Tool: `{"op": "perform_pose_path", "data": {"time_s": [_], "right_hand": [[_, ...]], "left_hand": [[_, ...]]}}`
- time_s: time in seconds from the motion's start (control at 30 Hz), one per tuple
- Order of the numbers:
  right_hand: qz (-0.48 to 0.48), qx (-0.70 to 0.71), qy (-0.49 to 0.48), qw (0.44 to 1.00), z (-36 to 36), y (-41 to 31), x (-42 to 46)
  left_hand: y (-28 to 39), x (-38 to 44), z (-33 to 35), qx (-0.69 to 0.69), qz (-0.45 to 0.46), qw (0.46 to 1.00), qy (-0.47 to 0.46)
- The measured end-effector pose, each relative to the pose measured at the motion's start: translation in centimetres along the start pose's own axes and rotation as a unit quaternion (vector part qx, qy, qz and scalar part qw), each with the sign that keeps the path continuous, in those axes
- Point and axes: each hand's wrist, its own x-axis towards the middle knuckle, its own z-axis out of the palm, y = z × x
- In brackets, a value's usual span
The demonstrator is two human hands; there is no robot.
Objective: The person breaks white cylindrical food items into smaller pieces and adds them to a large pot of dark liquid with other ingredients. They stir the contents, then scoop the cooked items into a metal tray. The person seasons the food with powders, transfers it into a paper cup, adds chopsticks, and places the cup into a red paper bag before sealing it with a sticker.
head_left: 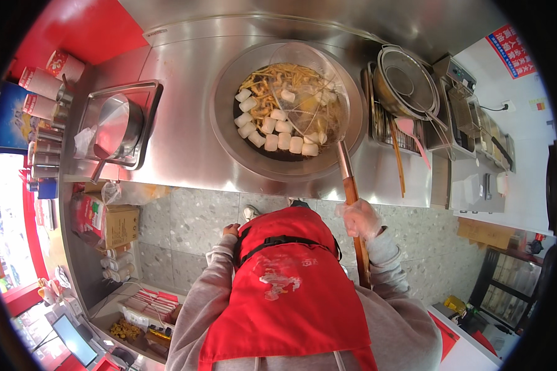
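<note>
My right hand (359,218), in a clear plastic glove, grips the wooden handle (349,186) of a large wire-mesh skimmer. The skimmer's mesh bowl (313,92) is over the right part of a wide round wok (223,116) set into the steel counter. Dark liquid fills the wok's bottom. White, plump cylindrical pieces (284,140) float along its near and left side, with thin golden-brown strips (278,74) behind them. Some food shows blurred through the mesh. My left hand (232,229) hangs by my red apron (288,287), away from the counter; its fingers are partly hidden.
To the left, a steel tray (154,109) bears a metal pot (132,116) and a red-handled scoop (100,164). Round strainers (406,81), wooden chopsticks (398,162) and a pink spatula (414,132) lie right of the wok. Beyond stands a fryer (459,92). A cardboard box (122,226) sits below left.
</note>
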Motion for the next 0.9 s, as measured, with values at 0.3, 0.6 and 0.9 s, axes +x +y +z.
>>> {"op": "perform_pose_path", "data": {"time_s": [0.3, 0.6, 0.9], "right_hand": [[-0.035, -0.240, 0.172, 0.955, 3.3, 2.3, 1.4], [-0.031, -0.064, 0.014, 0.997, 1.3, 0.8, 2.8], [0.034, -0.101, 0.035, 0.994, -0.5, -2.0, -3.2]], "left_hand": [[1.4, -0.2, 0.5, -0.066, -0.141, 0.988, -0.008], [-0.5, -0.1, 1.6, -0.083, -0.127, 0.988, 0.028], [-0.9, -2.0, 1.4, -0.021, -0.037, 0.999, 0.004]]}}
